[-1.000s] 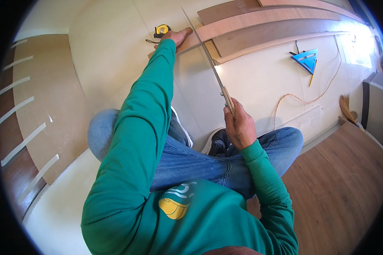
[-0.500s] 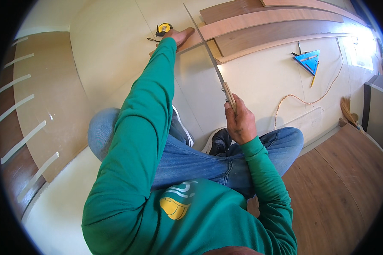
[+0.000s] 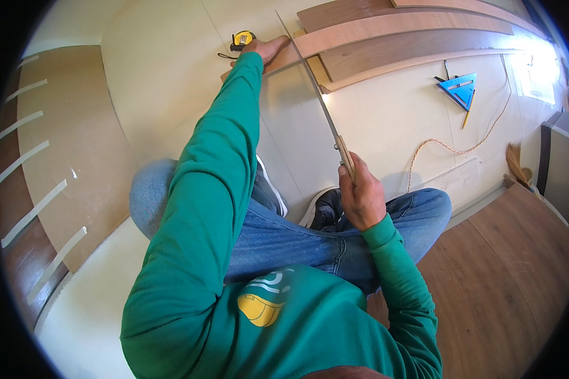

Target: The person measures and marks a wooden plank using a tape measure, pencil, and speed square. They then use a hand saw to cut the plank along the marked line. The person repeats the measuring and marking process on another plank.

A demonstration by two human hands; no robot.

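Note:
My left hand point(image 3: 267, 52) grips a pale wooden plank point(image 3: 335, 39) near its left end, thumb along its top. Just beside that hand is a yellow-and-black tape measure point(image 3: 242, 40) with a wrist loop. My right hand point(image 3: 361, 193) is closed round the wooden handle of a hand saw point(image 3: 317, 93); the long, thin blade lies across the plank just right of my left hand and runs back toward me. Where the blade meets the wood is too small to tell whether there is a cut. I sit cross-legged, my shoes beneath the saw.
More planks point(image 3: 411, 50) lie behind. At right are a blue triangular square point(image 3: 458, 90), pencil point(image 3: 466, 119), braided cord point(image 3: 452, 151), straw brush point(image 3: 517, 164) and grey object point(image 3: 559, 170). A brown panel point(image 3: 499, 265) is lower right; a board with tape strips point(image 3: 69, 158) is left.
My right hand and the saw moved slightly forward half a second ago and are now pulled back toward me, a little right. My left hand stays on the plank.

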